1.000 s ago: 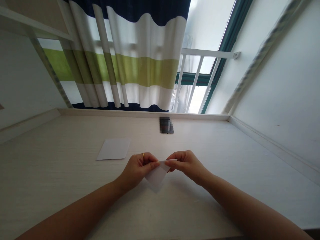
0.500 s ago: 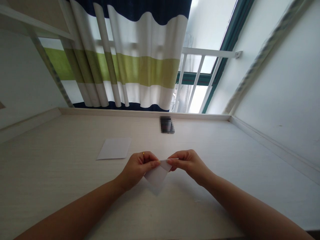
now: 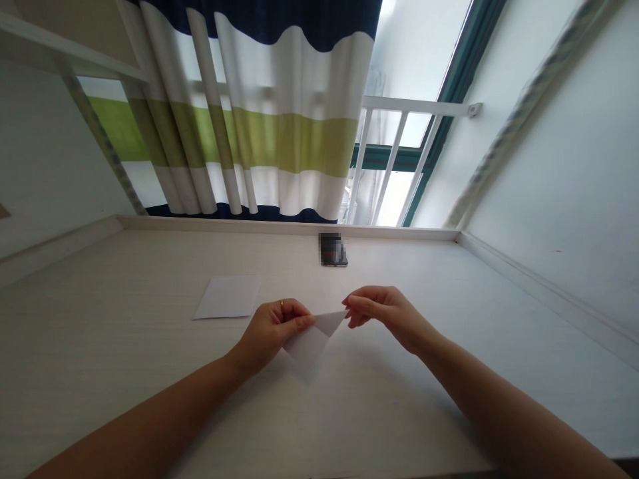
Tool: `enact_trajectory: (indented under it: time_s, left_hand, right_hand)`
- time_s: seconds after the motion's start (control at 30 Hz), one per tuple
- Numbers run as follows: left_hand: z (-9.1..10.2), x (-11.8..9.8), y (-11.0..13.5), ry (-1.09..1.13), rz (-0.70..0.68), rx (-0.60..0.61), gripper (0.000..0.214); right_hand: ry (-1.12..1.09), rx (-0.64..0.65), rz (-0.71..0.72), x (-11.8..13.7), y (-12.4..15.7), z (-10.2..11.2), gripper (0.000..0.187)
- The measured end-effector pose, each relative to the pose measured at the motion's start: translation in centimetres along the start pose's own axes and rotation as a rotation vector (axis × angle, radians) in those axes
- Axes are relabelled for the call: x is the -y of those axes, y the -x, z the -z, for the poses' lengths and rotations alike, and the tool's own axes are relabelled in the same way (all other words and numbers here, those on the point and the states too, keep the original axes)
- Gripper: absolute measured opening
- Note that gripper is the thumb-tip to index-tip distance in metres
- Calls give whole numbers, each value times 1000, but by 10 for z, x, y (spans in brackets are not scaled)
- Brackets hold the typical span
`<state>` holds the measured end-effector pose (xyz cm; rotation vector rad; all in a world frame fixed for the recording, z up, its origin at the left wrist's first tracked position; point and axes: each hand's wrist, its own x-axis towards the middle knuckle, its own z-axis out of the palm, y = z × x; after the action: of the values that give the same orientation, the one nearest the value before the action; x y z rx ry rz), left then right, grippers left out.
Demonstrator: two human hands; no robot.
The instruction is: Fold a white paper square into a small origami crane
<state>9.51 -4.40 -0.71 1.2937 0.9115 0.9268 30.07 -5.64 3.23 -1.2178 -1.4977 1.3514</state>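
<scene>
Just above the pale bench (image 3: pixel 150 372), the left hand (image 3: pixel 272 330) pinched a folded white paper (image 3: pixel 305 346) by its edge, seemingly steadying it, while the right hand (image 3: pixel 387 311) touched its pointed corner, grip unclear; another sheet (image 3: pixel 228 297) lay nearby.

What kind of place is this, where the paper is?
Probably a bedroom or study at home: a pale desk stands against a window with white bars and a striped curtain.

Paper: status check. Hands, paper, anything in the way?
Left hand pinching folded paper, held off table. Right hand at its right tip, grip unclear. Spare sheet lies flat to the left, apart from both hands.
</scene>
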Motion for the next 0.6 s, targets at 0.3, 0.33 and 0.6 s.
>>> enact_trajectory:
  time_s: [0.3, 0.33, 0.6]
  left_hand:
    - [-2, 1, 1, -64, 63, 65, 18]
    - [-2, 1, 0, -54, 81, 72, 18]
    - [-5, 2, -1, 25, 133, 106, 19]
  right_hand:
    - [207, 178, -57, -5, 3, -4, 27]
    - [231, 183, -58, -5, 3, -3, 25]
    - [475, 205, -19, 2, 8, -6, 24]
